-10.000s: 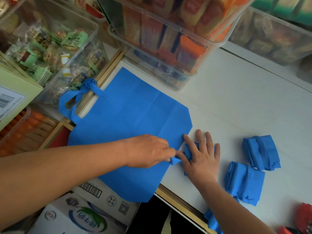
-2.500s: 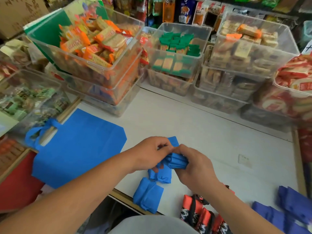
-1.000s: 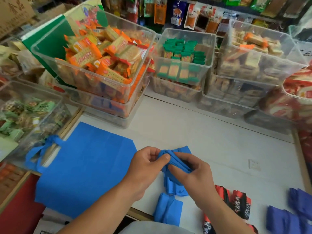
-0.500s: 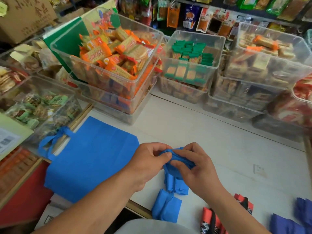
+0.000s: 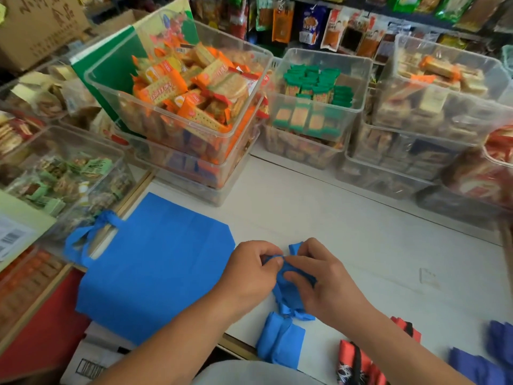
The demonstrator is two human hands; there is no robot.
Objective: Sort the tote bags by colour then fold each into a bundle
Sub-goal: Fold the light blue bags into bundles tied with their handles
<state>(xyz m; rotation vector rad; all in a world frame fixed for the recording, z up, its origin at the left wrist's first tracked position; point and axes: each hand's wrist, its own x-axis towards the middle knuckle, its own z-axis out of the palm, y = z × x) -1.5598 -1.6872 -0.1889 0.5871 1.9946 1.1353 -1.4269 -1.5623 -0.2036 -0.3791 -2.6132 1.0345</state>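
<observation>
Both hands work a small blue bundle (image 5: 288, 276) just above the white tabletop. My left hand (image 5: 249, 273) pinches its top edge from the left. My right hand (image 5: 319, 279) grips it from the right, thumb pressed on the fabric. Another blue bundle (image 5: 291, 308) lies directly beneath them, and one more blue bundle (image 5: 280, 344) sits at the table's near edge. A flat blue tote bag (image 5: 155, 262) is spread out to the left, its handles (image 5: 86, 234) hanging over the edge.
Red bundles (image 5: 358, 359) and purple bundles (image 5: 488, 357) lie at the near right. Clear snack bins (image 5: 180, 107) line the back and left of the white table (image 5: 361, 234). A red surface (image 5: 41, 323) and a cardboard box (image 5: 91, 359) sit below left.
The hands have stayed together on the blue bundle, wrapping fabric tighter around it. The camera has tilted slightly; the flat tote and finished bundles have not moved.
</observation>
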